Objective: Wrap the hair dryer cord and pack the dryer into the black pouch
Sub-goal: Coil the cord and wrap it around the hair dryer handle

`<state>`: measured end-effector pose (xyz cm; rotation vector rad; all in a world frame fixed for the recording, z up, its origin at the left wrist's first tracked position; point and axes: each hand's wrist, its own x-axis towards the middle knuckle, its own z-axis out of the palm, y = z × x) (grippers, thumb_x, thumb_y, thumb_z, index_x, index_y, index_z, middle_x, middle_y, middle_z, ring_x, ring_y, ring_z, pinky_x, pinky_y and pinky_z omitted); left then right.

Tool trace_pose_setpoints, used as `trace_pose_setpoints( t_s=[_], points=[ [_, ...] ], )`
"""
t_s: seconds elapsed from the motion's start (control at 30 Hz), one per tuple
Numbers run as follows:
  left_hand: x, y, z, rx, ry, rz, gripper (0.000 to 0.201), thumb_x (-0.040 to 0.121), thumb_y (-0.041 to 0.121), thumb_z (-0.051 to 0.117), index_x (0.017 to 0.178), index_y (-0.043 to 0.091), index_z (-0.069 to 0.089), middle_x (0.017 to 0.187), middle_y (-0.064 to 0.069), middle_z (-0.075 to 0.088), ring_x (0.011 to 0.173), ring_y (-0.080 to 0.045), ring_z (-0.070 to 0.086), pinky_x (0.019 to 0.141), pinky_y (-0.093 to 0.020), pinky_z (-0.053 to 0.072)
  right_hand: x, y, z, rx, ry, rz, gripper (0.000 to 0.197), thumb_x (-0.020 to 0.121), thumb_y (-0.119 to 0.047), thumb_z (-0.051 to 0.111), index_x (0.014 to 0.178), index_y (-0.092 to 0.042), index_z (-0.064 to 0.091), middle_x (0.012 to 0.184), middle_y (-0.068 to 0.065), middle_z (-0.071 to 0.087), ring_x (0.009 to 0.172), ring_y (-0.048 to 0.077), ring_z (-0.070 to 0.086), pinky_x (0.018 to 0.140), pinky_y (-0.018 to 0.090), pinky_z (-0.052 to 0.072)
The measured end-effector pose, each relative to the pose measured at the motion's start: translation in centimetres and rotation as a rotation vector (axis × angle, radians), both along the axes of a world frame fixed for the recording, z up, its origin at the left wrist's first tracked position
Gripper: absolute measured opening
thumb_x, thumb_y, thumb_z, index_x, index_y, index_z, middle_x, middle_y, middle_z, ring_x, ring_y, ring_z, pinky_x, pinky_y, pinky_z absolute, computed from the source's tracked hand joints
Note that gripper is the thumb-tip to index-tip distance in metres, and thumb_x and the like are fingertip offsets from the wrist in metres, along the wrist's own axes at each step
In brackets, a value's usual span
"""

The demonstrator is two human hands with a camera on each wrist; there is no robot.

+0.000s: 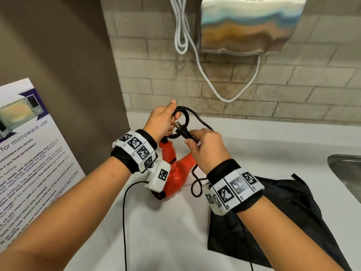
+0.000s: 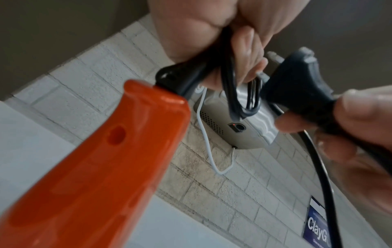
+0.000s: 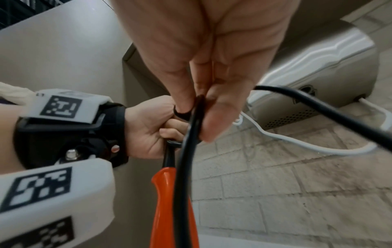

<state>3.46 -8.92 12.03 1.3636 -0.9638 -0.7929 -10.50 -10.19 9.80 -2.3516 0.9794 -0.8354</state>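
The orange hair dryer (image 1: 175, 173) sits in the middle of the head view, but the left wrist band covers part of it, so I cannot tell if its big end touches the white counter (image 1: 166, 231). Its handle points up to the left hand (image 1: 162, 118), whose fingers are curled tight around a bunch of black cord (image 1: 184, 116) loops. The right hand (image 1: 205, 147) pinches the black plug (image 1: 182, 132) just beside those loops — the metal prongs point toward the left hand. The black pouch (image 1: 273, 212) lies flat on the counter at the lower right, partly hidden under the right arm and cut off by the frame edge. The left wrist view shows something the head view does not: the looped cord hanging below the left fingers (image 2: 246, 50), and the plug (image 2: 297, 83) from close up, though it is blurry. In the right wrist view the plug is hidden inside the right fingers (image 3: 218, 117) — only the cord (image 3: 184, 167) runs out. A silver hand dryer (image 1: 248, 24) with a white wire (image 1: 205, 71) hangs on the brick wall (image 1: 273, 85) above.
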Motion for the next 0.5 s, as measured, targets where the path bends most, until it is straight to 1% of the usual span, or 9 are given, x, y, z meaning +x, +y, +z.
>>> trace_pose_setpoints(
  t_s=[0.03, 0.1, 0.17, 0.23, 0.27, 0.3, 0.33, 0.4, 0.5],
  points=[
    [0.0, 0.0, 0.0, 0.002, -0.010, -0.005, 0.048, 0.099, 0.036, 0.031, 0.058, 0.014, 0.042, 0.033, 0.013, 0.023, 0.028, -0.003, 0.017, 0.034, -0.014, 0.014, 0.1, -0.1, 0.0, 0.005, 0.000, -0.014, 0.022, 0.089, -0.020, 0.053, 0.105, -0.010, 0.063, 0.089, 0.010, 0.059, 0.075, 0.015, 0.047, 0.062, 0.017, 0.031],
    [0.0, 0.0, 0.0, -0.003, -0.020, -0.012, 0.048, 0.098, 0.035, 0.033, 0.056, 0.014, 0.042, 0.034, 0.013, 0.023, 0.028, -0.003, 0.017, 0.034, -0.014, 0.014, 0.4, -0.5, 0.1, 0.053, -0.044, -0.062, 0.025, 0.087, -0.020, 0.056, 0.110, -0.010, 0.056, 0.088, 0.010, 0.062, 0.075, 0.017, 0.052, 0.069, 0.025, 0.042],
    [0.1, -0.1, -0.1, -0.017, -0.027, -0.003, 0.048, 0.098, 0.033, 0.035, 0.054, 0.013, 0.042, 0.034, 0.013, 0.023, 0.028, -0.003, 0.018, 0.034, -0.014, 0.013, 0.6, -0.8, 0.1, 0.094, -0.081, -0.103, 0.029, 0.085, -0.020, 0.059, 0.109, -0.011, 0.046, 0.079, 0.005, 0.060, 0.071, 0.018, 0.056, 0.067, 0.028, 0.047],
    [0.2, -0.2, -0.2, -0.034, -0.037, 0.008, 0.049, 0.098, 0.030, 0.036, 0.053, 0.011, 0.044, 0.033, 0.012, 0.024, 0.028, -0.003, 0.018, 0.035, -0.014, 0.013, 0.8, -0.8, 0.1, 0.093, -0.084, -0.116, 0.031, 0.084, -0.021, 0.060, 0.106, -0.012, 0.041, 0.067, -0.001, 0.055, 0.061, 0.010, 0.052, 0.054, 0.017, 0.041],
    [0.2, -0.2, -0.2, -0.038, -0.042, 0.009, 0.049, 0.098, 0.029, 0.036, 0.053, 0.011, 0.045, 0.032, 0.012, 0.025, 0.028, -0.003, 0.018, 0.035, -0.014, 0.013, 0.8, -0.7, 0.1, 0.085, -0.082, -0.120, 0.031, 0.084, -0.022, 0.060, 0.105, -0.012, 0.039, 0.065, -0.002, 0.055, 0.059, 0.009, 0.051, 0.051, 0.014, 0.038],
    [0.2, -0.3, -0.2, -0.039, -0.047, 0.008, 0.049, 0.098, 0.028, 0.036, 0.053, 0.010, 0.046, 0.032, 0.012, 0.025, 0.028, -0.003, 0.018, 0.035, -0.014, 0.013, 0.9, -0.6, 0.1, 0.070, -0.073, -0.132, 0.032, 0.084, -0.023, 0.059, 0.105, -0.012, 0.038, 0.067, 0.000, 0.058, 0.061, 0.012, 0.053, 0.051, 0.018, 0.039],
    [0.2, -0.3, -0.2, -0.039, -0.048, 0.006, 0.048, 0.098, 0.026, 0.036, 0.053, 0.010, 0.046, 0.032, 0.011, 0.026, 0.027, -0.003, 0.018, 0.034, -0.014, 0.013, 0.9, -0.6, 0.1, 0.046, -0.055, -0.156, 0.032, 0.084, -0.026, 0.058, 0.105, -0.013, 0.037, 0.073, 0.003, 0.062, 0.066, 0.018, 0.057, 0.054, 0.025, 0.041],
    [0.2, -0.3, -0.2, -0.034, -0.034, 0.009, 0.047, 0.098, 0.024, 0.036, 0.054, 0.009, 0.046, 0.031, 0.012, 0.026, 0.027, -0.003, 0.018, 0.034, -0.014, 0.013, 1.1, -0.7, 0.4, 0.009, -0.026, -0.207, 0.034, 0.082, -0.028, 0.057, 0.103, -0.016, 0.034, 0.079, 0.006, 0.067, 0.073, 0.026, 0.061, 0.058, 0.028, 0.042],
    [0.2, -0.3, -0.1, -0.030, -0.015, 0.020, 0.047, 0.098, 0.023, 0.036, 0.054, 0.009, 0.045, 0.029, 0.012, 0.025, 0.026, -0.002, 0.018, 0.033, -0.014, 0.013, 1.5, -1.1, 0.7, 0.003, -0.034, -0.208, 0.037, 0.079, -0.029, 0.059, 0.101, -0.018, 0.031, 0.073, 0.007, 0.067, 0.068, 0.027, 0.062, 0.058, 0.032, 0.047]
  ],
)
